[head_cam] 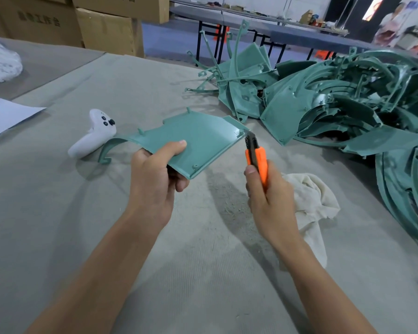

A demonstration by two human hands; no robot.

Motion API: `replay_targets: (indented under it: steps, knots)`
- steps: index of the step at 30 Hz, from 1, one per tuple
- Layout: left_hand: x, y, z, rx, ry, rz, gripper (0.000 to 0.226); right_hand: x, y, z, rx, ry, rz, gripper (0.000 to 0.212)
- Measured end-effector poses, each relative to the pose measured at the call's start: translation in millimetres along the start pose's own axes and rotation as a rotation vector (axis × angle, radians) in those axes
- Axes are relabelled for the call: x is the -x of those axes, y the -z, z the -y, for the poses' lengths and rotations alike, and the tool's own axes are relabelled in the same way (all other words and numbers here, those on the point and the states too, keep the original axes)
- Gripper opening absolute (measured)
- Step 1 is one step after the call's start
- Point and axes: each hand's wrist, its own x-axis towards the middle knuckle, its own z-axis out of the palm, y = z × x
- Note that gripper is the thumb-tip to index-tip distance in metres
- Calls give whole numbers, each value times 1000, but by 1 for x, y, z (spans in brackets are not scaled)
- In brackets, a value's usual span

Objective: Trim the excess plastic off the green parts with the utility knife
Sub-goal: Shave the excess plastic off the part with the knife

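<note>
Above the grey cloth-covered table, the left hand is closed on the near edge of a green part, thumb on top and fingers curled beneath, holding the curved panel off the surface with its thin hooked strip trailing out past the hand's left side. Just to the right, the right hand is wrapped around the orange handle of the utility knife, thumb pressed along the handle's side. The knife's dark tip points away from the person and meets the far right corner of the held part, where a small tab sticks out. Beyond and to the right of the right hand lies a large tangled pile of green parts, spreading to the table's right edge. A crumpled cream rag rests on the table directly beside and under the right wrist. Left of the left hand, a white game controller lies near the part's hooked strip.
</note>
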Motion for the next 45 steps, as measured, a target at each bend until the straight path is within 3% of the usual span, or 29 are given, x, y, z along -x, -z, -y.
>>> replay_targets:
  steps: [8,14,18,21,24,26,28,30,31,34,36,37,39,41,43,45]
  knots:
    - [-2,1,-1,13,-43,-7,25,22,-8,14,78,248,239,11]
    - [-2,1,-1,-17,-62,-18,25,24,-6,18,145,320,324,28]
    - [-3,1,1,-30,-76,-19,23,29,-7,20,144,388,374,20]
    - [-5,5,4,-101,-93,1,14,24,-5,22,-112,253,190,14]
    - [-2,5,11,-239,-93,43,9,19,-3,18,-157,149,38,44]
    - [3,0,15,-316,-103,103,20,18,-6,17,-29,158,2,40]
    - [8,-3,16,-340,-95,199,36,17,-9,16,19,154,-79,19]
    - [9,-5,16,-321,-54,308,58,17,-8,17,-101,96,-160,7]
    - [10,-5,16,-331,-41,334,65,17,-5,19,-207,19,-205,19]
    - [12,-7,24,-521,-87,226,44,12,5,24,-580,-233,-291,42]
    - [12,-8,32,-705,-99,49,33,9,10,26,-746,-286,-343,40]
    - [12,-9,34,-749,-79,-9,42,7,13,26,-794,-296,-367,37]
    - [10,-10,35,-577,109,-13,72,5,16,28,-849,-309,-393,32]
    - [10,-10,28,-211,381,164,83,5,17,31,-891,-312,-420,29]
    - [14,-9,25,13,563,380,66,6,16,32,-891,-306,-450,28]
    - [21,-11,27,102,597,528,52,7,13,32,-857,-297,-468,30]
